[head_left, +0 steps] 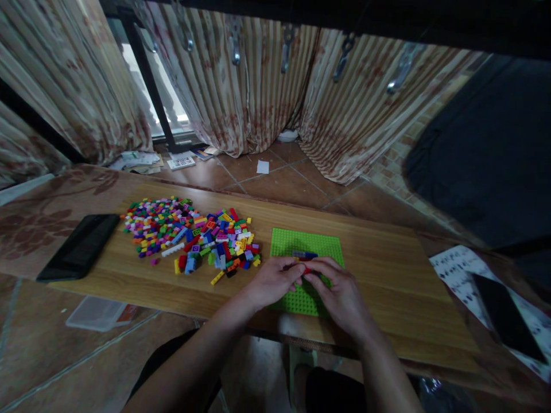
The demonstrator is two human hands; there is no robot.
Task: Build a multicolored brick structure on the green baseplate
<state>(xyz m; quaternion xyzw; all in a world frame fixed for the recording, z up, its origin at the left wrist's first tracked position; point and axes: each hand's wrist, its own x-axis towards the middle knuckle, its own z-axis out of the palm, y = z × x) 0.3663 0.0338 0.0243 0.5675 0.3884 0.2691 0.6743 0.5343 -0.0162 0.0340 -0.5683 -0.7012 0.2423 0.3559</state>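
Both my hands meet over a green studded baseplate (pixel 297 302) on the wooden bench. My left hand (pixel 275 279) is closed, its thumb and fingertips pinching at a small red toy brick (pixel 306 270). From the other side my right hand (pixel 338 288) grips the same red brick, fingers bent round it. My fingers cover most of the brick. Just beyond the fingertips, a dark blue piece (pixel 305 254) rests on the baseplate. A bit of yellow or orange shows by the left fingertips, too small to name.
Left of the baseplate lies a spread pile of coloured toy bricks (pixel 219 235). A black tablet (pixel 81 246) overlaps the bench's left end. At the right, a dark phone (pixel 508 315) lies on a printed sheet (pixel 458 261). A clear plastic lid (pixel 94 313) is on the floor.
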